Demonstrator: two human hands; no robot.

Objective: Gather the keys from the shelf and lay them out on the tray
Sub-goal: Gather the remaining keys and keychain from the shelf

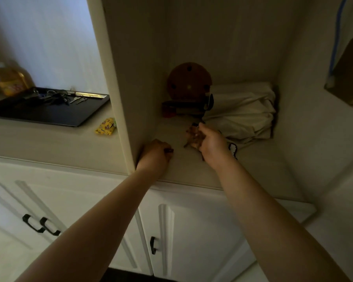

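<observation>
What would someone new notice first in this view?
Two bare arms reach into a dim shelf alcove: the right hand lifts a bunch of keys, the left hand is fisted at the alcove's left wall. Left, on the counter, a black tray already holds keys.

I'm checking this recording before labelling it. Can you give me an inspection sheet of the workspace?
Surface: shelf floor pale, dim.
Job's things: keys in right hand; more keys on black tray.
Clutter: cloth bag, round wooden disc, yellow pouch, bottle.
Grippers: left hand closed, contents unclear.
Cables: blue cord.
Surroundings: white cabinet doors below.
</observation>
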